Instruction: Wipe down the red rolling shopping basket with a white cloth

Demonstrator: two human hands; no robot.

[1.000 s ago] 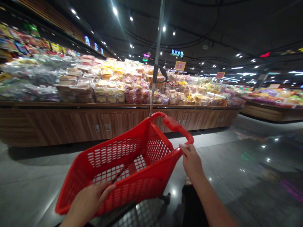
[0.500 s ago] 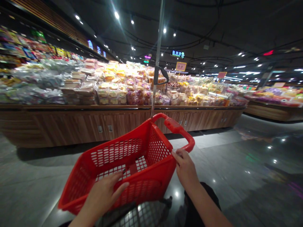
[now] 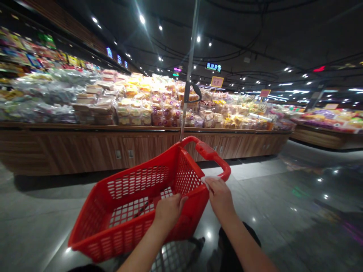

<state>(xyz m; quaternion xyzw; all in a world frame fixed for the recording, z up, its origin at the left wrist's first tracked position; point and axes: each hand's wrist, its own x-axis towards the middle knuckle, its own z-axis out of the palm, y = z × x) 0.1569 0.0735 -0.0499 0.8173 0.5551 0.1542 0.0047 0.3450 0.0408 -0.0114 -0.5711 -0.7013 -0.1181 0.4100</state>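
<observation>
A red plastic shopping cart (image 3: 113, 177) stands crosswise in front of me, with its basket bare down to the grid floor. My left hand (image 3: 169, 209) is closed over the near side rim, thumb towards me; its fingertips are hidden behind the hand. At the corner where the rim meets the handle (image 3: 208, 151), my right hand (image 3: 219, 194) is closed on a thin white cloth (image 3: 210, 178), perhaps a tissue. The cloth lies against the red plastic there. A grey pole (image 3: 190, 56) with a dark hook-like piece rises behind the handle.
Beyond the cart runs a long wooden display counter (image 3: 79, 147) heaped with bagged baked goods (image 3: 136, 109). Another display (image 3: 329, 136) stands at the right. Glossy grey floor tiles (image 3: 272, 211) extend to the right, and stocked shelves (image 3: 28, 56) line the far left.
My left hand has moved right along the near rim and closed from a spread pose. The right hand stays at the handle corner, where more of the white cloth now shows.
</observation>
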